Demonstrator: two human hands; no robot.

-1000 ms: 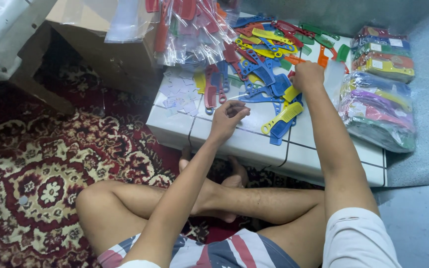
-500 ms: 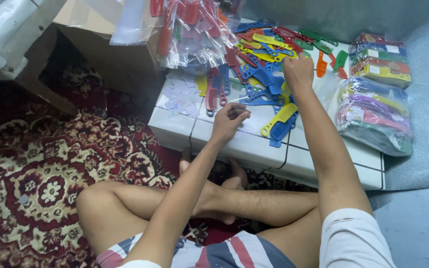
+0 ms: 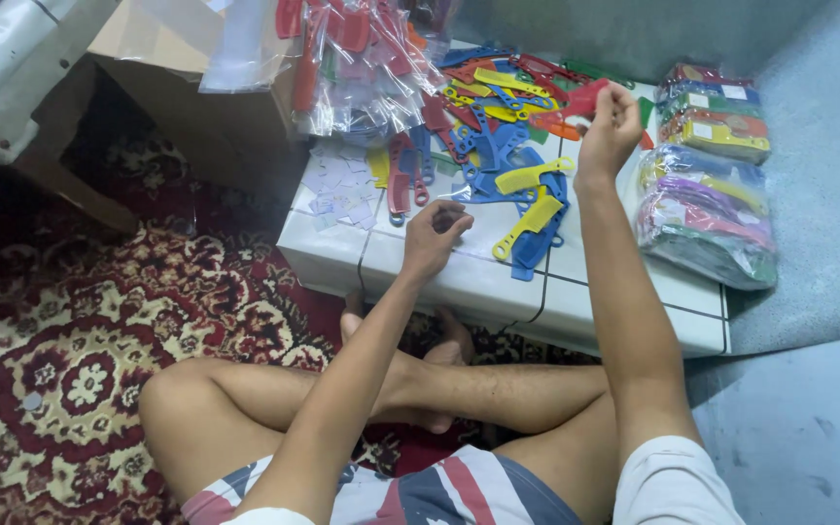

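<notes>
Our right hand [image 3: 612,124] is lifted above the heap of combs [image 3: 498,156], fingers pinched on a red comb [image 3: 583,100]; our left hand [image 3: 435,238] rests curled on the white tiled step [image 3: 459,282], holding nothing we can see.

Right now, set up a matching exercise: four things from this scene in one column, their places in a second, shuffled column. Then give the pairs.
Things
1. left hand
2. right hand
3. packed bundles
4. patterned rug

Places
A. raised above the loose combs
B. far right of the white tiled platform
C. on the floor, left of the crossed legs
D. curled, resting on the platform's front part

Pairs: 1-D, 2-A, 3-B, 4-C
</notes>
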